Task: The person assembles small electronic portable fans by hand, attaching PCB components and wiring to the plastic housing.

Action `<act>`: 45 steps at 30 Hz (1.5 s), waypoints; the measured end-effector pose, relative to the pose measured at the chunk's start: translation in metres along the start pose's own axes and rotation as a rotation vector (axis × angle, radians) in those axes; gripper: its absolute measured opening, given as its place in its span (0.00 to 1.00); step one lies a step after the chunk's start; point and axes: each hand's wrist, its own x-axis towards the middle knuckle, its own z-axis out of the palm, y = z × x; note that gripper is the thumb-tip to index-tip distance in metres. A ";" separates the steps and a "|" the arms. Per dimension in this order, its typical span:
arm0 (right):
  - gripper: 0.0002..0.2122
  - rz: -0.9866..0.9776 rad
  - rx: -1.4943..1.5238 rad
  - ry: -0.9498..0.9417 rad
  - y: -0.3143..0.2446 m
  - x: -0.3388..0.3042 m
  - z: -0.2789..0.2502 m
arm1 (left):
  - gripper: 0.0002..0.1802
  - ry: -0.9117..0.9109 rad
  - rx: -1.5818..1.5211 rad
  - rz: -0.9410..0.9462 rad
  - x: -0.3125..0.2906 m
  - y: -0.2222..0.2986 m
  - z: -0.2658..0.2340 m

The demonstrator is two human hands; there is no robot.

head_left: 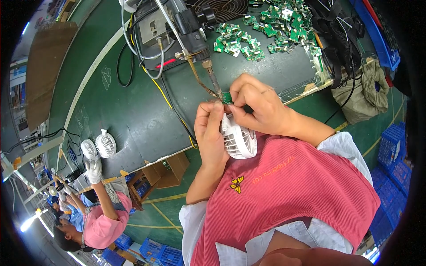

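— While your right hand [259, 104] works from 3 o'clock, what are its fingers doing?

— Thumb and forefinger pinch at the edge of a small green board [227, 98]; the other fingers curl in. Can't tell if a wire sits in that pinch, too small.

— And your left hand [210, 135]?

— Comes in from 7 o'clock, fingers bent around a white fan [240, 140], thumb and forefinger pressed close near the board. The fan lies between your hands, at 5 o'clock from the board, grille facing out.

— Iron?

— Soldering iron [212, 77] points down from 11 o'clock, tip right at the board. Contact unclear. Thin feed tube [195, 71] runs down just beside it, from the black soldering stand [188, 33].

— Rest of your bench [146, 115]?

— Pile of green boards [286, 22] at 1 o'clock. Two more white fans [105, 144] side by side between 8 and 9. Just below them, a co-worker's gloved hand [94, 170], 8 o'clock, fingers slightly spread.
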 end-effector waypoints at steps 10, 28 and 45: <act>0.12 0.049 0.032 -0.026 0.000 -0.006 0.000 | 0.07 0.100 0.052 -0.038 -0.003 -0.002 0.004; 0.12 -0.016 -0.001 0.014 -0.001 0.002 0.001 | 0.05 0.016 -0.076 -0.033 0.000 0.002 0.002; 0.11 0.119 0.113 -0.006 -0.006 -0.001 -0.001 | 0.06 0.073 -0.021 -0.033 -0.002 0.002 0.004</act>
